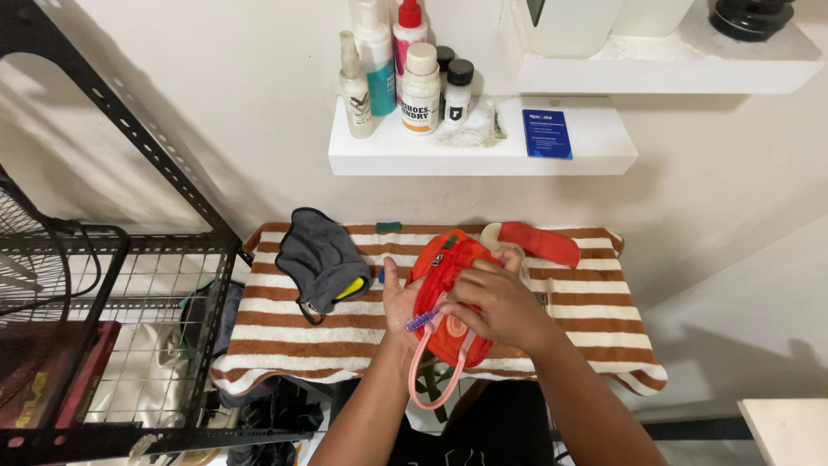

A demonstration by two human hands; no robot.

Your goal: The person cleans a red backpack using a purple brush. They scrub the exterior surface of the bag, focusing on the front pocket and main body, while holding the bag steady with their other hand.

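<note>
Over the striped towel (285,324) now, brown and white, draped across the tabletop with its front hem hanging over the near edge. Plenty of bare stripe toward the towel's right end; tighter on its left, where a black metal rack (129,259) butts right up against the edge. Above the towel's back edge, a white wall shelf (483,151) loaded with bottles (405,73).

Near the middle of the towel, toward its front: a small red pouch (444,276), soft and crumpled, bright orange-red, with a pale pink loop strap (423,375) dangling past the towel's front hem. Left hand (398,302) cupped against the pouch's left side, grip wrapped around it, thumb up. Right hand (496,306) laid over the pouch's top, fingers curled down onto the fabric, grip pressed closed on it. A small purple piece at the pouch's lower left, too small to identify.

Left of the pouch, well apart, a dark grey cloth (319,255) bunched on the towel. Just behind the pouch, a red strap piece (542,243) lying flat.
</note>
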